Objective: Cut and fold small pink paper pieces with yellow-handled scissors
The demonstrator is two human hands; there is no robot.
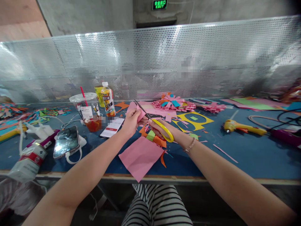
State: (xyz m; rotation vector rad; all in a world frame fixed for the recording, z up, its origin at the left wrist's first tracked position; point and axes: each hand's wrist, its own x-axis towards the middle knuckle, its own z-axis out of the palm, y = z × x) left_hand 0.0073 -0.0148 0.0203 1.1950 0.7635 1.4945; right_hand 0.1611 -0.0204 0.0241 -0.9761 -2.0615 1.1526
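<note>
My left hand (132,121) pinches a small folded piece of pink paper (141,114) above the middle of the table. In my right hand (158,127) are scissors with yellow handles (167,133); their dark blades point up and left, slightly apart, against the pink piece. Below both hands a larger pink sheet (141,157) lies near the table's front edge. Orange scraps (160,142) and a green scrap (150,135) lie just under my right hand. Behind the hands are pink sheets and a layered paper flower (171,102).
At the left stand a plastic cup (88,110) and a bottle (108,102), with two phones (113,128) (67,142) nearby. Yellow cut-out paper (195,121) and a yellow glue gun (244,127) lie right. A perforated metal screen (150,56) closes the back.
</note>
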